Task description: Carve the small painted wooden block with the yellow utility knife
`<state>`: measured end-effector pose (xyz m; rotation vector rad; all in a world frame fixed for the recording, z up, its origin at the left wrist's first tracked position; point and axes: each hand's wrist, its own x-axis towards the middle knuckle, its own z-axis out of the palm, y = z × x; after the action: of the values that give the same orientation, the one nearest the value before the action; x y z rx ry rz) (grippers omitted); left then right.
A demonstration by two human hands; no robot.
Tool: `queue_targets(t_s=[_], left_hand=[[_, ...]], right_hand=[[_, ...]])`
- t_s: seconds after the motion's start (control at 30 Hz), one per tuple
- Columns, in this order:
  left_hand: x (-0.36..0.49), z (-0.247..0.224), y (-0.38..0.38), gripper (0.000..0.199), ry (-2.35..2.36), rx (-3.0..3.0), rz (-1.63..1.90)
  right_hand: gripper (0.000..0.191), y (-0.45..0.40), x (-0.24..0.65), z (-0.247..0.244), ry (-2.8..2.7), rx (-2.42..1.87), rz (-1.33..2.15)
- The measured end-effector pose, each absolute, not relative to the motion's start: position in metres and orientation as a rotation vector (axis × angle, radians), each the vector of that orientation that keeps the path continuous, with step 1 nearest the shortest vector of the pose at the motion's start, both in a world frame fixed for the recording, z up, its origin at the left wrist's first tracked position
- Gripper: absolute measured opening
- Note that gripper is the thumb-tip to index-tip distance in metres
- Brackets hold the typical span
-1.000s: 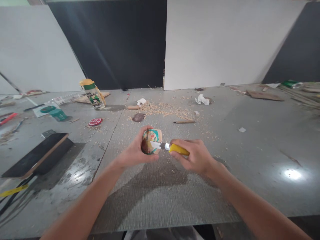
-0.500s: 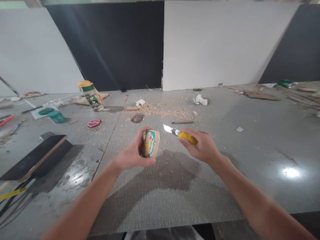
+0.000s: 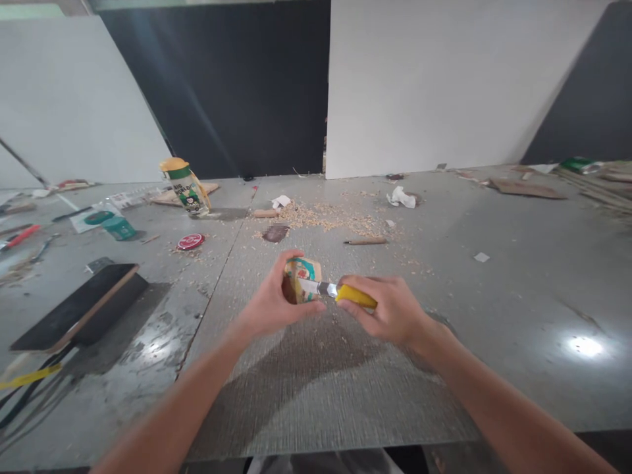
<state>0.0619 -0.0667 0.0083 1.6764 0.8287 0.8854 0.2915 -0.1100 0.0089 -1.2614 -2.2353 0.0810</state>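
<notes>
My left hand (image 3: 271,299) is wrapped round a small painted wooden piece (image 3: 311,270), tan with teal, yellow and red paint on its face. In my right hand (image 3: 390,306) is a utility knife (image 3: 356,296) with a yellow handle, gripped with its blade pointing left. The blade lies over the painted face, between my left thumb and fingers; whether its edge touches the wood I cannot tell. Both hands are above the grey table (image 3: 385,408). Beyond them, a thin wooden-handled carving tool (image 3: 366,241) lies on the tabletop.
Wood shavings (image 3: 326,217) are scattered past my hands, near a dark flat piece (image 3: 275,233) and crumpled tissue (image 3: 402,197). To the left are a red round lid (image 3: 190,241), a bottle with a yellow cap (image 3: 186,187), a teal cup (image 3: 118,228) and a black lamp head (image 3: 79,306).
My right hand has moved left and slightly down, bringing the knife blade over the painted wooden piece. My left hand still holds the piece, now slightly turned. The view has shifted a little.
</notes>
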Motion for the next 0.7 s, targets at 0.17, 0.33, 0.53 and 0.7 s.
queue_targets(t_s=[0.17,0.33,0.53,0.7], left_hand=[[0.0617,0.0117,-0.0679,0.075,0.952,1.747,0.89],[0.0611,0.0149,-0.0695,0.072,0.949,1.749,0.905],[0.0641,0.0188,-0.0735,0.068,0.954,1.706,0.902],[0.0647,0.018,-0.0746,0.063,0.916,1.664,0.901]], right_hand=[[0.025,-0.11,0.2904,0.008,-2.275,-1.233,0.04],[0.024,-0.1102,0.2901,0.0078,-2.274,-1.198,0.012],[0.024,-0.1108,0.2912,0.0094,-2.264,-1.156,-0.035],[0.025,-0.1112,0.2911,0.0117,-2.255,-1.141,-0.085]])
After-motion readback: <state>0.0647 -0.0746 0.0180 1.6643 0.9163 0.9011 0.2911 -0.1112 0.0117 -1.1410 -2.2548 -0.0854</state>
